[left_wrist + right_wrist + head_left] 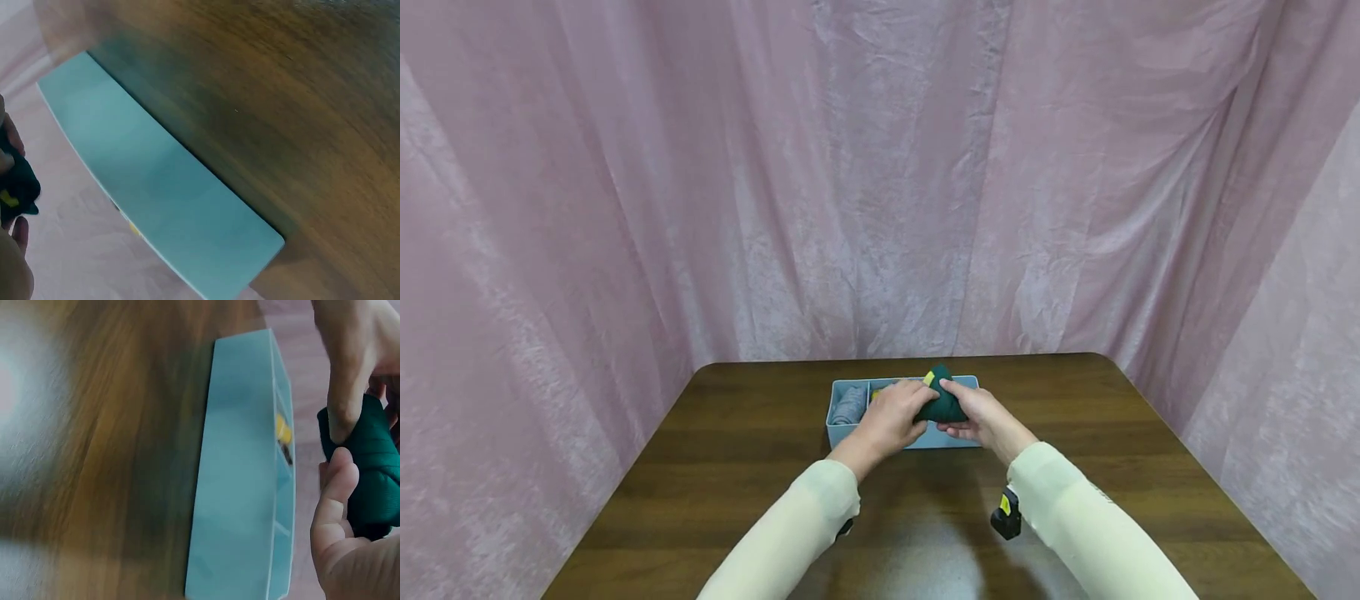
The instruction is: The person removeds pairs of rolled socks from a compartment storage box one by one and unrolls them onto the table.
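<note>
Over a light-blue divided box, a rolled dark green cloth bundle with a yellow patch is held up between both hands. My left hand pinches it from the left, its thumb pressing the roll in the right wrist view. My right hand grips the other side, fingers curled round the green roll. In the left wrist view the bundle shows only partly, at the left edge. A grey rolled cloth lies in the box's left compartment.
Something yellow with a dark part beside it shows in a middle compartment. The box stands toward the far edge of a brown wooden table. Pink curtains hang behind and at the sides.
</note>
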A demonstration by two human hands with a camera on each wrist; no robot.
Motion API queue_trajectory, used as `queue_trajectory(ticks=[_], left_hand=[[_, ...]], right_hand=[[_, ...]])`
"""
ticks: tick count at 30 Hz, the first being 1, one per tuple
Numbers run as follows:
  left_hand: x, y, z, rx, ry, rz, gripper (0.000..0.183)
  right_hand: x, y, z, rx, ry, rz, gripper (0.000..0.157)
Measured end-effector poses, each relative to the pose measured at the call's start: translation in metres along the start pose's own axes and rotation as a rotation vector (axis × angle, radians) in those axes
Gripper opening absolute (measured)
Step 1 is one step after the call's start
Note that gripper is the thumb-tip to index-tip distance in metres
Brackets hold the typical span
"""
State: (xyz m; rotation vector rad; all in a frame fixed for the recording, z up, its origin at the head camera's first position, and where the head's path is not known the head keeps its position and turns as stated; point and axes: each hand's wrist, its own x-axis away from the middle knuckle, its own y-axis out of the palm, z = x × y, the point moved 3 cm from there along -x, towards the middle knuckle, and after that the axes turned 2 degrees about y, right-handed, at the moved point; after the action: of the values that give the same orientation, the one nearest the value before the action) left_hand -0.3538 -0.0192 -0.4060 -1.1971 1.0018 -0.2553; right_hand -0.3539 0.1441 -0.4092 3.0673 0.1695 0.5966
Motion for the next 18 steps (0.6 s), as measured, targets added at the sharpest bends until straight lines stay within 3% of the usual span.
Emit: queue_trajectory(ticks=[2, 4, 7, 10, 13, 18], left_hand=[[0.001, 0.001, 0.001, 0.077, -0.048, -0.038, 0.037], [0.002, 0.002, 0.0, 0.199, -0.14, -0.061, 0.035], [0.001, 0.002, -0.002, 0.402, -0.286, -0.028, 0.027], [0.001, 0.002, -0.006, 0.539, -0.4, 0.011, 0.014], [0.004, 0.004, -0.011, 0.608, -0.476, 0.005, 0.009], [0.012, 0.005, -0.015, 0.676, -0.578, -0.036, 0.034]], right_hand=[[-0.001, -0.005, 0.002, 0.044, -0.015, 0.017, 0.051], [-0.003, -0.009, 0.004, 0.094, -0.039, 0.021, 0.046], [-0.004, -0.012, 0.005, 0.163, -0.073, 0.004, 0.044], [-0.002, -0.012, 0.005, 0.217, -0.106, -0.046, 0.05], [0.0, -0.012, 0.007, 0.251, -0.132, -0.116, 0.057], [0.003, -0.016, 0.012, 0.256, -0.178, -0.238, 0.056]])
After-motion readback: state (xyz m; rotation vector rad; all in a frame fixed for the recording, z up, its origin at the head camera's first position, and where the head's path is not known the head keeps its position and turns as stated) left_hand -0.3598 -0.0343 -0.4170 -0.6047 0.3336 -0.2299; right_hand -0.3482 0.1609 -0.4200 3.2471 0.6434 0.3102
